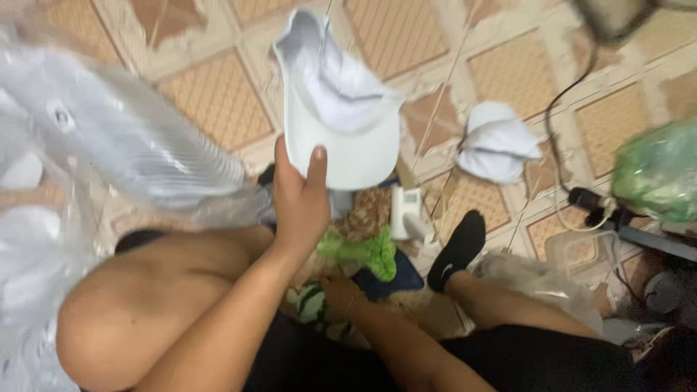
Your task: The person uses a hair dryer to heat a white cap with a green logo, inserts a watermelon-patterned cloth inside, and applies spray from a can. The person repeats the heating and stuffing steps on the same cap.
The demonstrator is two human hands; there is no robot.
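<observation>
My left hand holds a white cap up by its brim, thumb on top, the crown pointing away from me. My right hand reaches down between my legs and touches a green-and-white patterned cloth; whether it grips the cloth is unclear. A bright green cloth and a dark blue piece lie just beyond that hand. A second white cap rests on the tiled floor to the right.
Clear plastic bags pile up at the left. My foot in a black sock is at centre right. A black cable, a green plastic bag and a clear plastic container sit at right.
</observation>
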